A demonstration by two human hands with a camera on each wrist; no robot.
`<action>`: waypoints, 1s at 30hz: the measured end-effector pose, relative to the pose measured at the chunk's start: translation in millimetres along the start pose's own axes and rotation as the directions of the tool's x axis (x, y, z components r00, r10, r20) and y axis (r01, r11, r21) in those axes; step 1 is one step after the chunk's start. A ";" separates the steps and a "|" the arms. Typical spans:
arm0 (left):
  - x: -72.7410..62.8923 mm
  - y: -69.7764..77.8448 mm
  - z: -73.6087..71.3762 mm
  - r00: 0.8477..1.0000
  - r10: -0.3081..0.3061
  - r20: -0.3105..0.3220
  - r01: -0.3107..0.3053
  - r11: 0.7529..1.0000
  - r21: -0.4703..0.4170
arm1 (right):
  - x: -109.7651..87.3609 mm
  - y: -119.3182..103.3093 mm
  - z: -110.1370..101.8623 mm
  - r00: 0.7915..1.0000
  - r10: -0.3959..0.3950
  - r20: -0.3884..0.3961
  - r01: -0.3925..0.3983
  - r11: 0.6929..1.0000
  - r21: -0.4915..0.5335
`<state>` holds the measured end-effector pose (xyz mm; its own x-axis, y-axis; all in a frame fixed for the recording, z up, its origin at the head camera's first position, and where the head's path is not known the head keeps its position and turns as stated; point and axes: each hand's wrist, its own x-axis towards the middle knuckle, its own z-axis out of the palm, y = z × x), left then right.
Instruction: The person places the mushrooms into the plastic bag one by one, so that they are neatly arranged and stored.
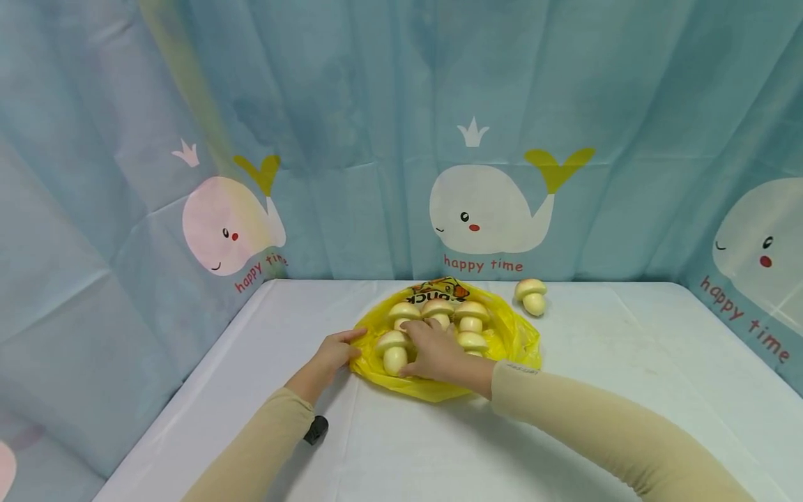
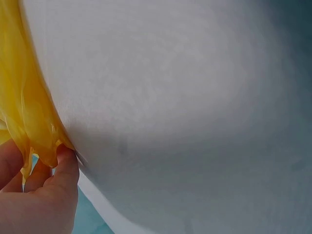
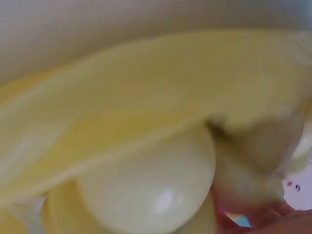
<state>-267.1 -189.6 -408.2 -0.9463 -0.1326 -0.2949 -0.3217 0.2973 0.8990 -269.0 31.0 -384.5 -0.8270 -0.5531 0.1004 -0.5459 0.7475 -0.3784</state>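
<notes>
A yellow plastic bag (image 1: 513, 333) lies spread open on the table with several toy mushrooms (image 1: 395, 352) inside, pale stems and cream caps. My left hand (image 1: 332, 354) pinches the bag's left edge, and in the left wrist view thumb and fingers (image 2: 66, 168) grip the thin yellow film. Over the mushrooms, inside the bag's mouth, my right hand (image 1: 434, 351) has its fingers curled round a mushroom (image 3: 248, 170), largely hidden under the palm in the head view. The right wrist view shows it blurred beside another smooth, pale mushroom (image 3: 151, 180).
One more toy mushroom (image 1: 532, 296) lies on the white table (image 1: 627, 362), right of the bag near the back edge. A small black object (image 1: 316, 429) shows beside the left sleeve. A blue curtain (image 1: 376, 90) with printed whales encloses the table's back and sides.
</notes>
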 end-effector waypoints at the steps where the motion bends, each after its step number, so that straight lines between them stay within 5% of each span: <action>1: -0.3 0.1 0.0 1.000 0.003 0.002 -0.003 1.000 0.002 | -1.2 1.6 -3.3 1.000 0.004 0.009 -0.004 1.000 0.004; 10: -1.8 1.6 -0.3 1.000 0.009 0.004 -0.009 1.000 -0.003 | -8.8 22.2 -28.8 0.996 0.024 0.081 -0.024 1.000 0.006; 22: -1.1 -0.1 -0.2 1.000 -0.007 0.000 0.007 1.000 -0.007 | -9.0 29.8 -34.5 0.990 -0.027 0.138 0.015 0.996 0.089; 30: 0.3 -0.9 1.1 1.000 0.008 0.004 -0.008 1.000 -0.008 | -15.0 40.8 -45.4 0.978 -0.165 0.129 0.147 0.980 0.138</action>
<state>-267.1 -188.8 -409.4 -0.9489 -0.1266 -0.2891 -0.3142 0.2910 0.9037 -285.0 86.4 -359.7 -0.7014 -0.7115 0.0418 -0.6377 0.6003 -0.4827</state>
